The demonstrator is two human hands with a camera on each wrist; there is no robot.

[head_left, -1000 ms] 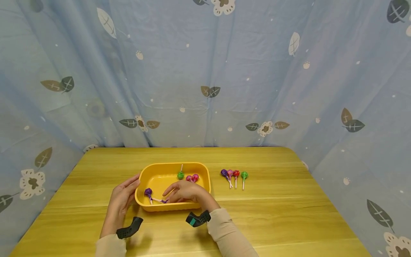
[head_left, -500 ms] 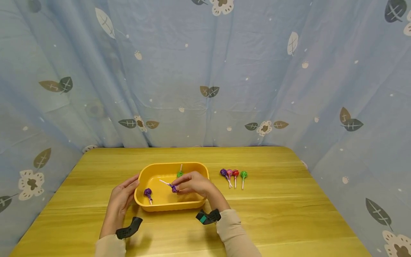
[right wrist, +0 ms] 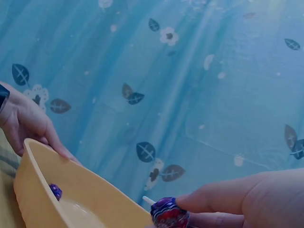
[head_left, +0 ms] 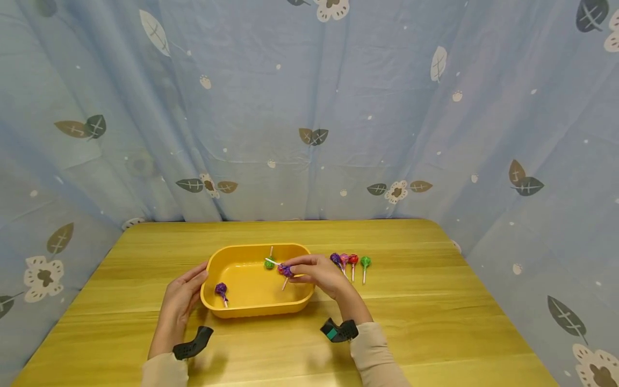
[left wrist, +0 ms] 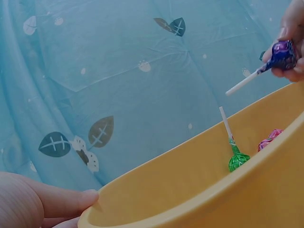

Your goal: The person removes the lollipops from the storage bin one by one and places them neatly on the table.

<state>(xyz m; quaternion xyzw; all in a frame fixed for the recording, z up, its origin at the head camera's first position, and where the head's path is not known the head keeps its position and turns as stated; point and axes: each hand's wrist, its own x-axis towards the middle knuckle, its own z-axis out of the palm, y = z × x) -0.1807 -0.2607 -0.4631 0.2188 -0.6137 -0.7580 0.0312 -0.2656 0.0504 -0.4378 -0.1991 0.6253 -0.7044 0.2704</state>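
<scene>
My right hand pinches a purple-wrapped lollipop by its candy head, its white stick pointing left, above the right part of a yellow plastic tray. At the tray's left end, the straight fingers of my left hand rest against the rim from outside. Inside lie another purple lollipop at the left and a green lollipop leaning on the back wall. Pink lollipop wrapping shows at the tray's right side, partly hidden by the right hand in the head view.
Right of the tray, a row of lollipops lies on the wooden table: purple, pink, red and green. A blue patterned curtain hangs behind the table.
My right hand has picked up the purple lollipop from the tray's front floor and carried it right and back, towards the right rim. My left hand stays at the tray's left end.
</scene>
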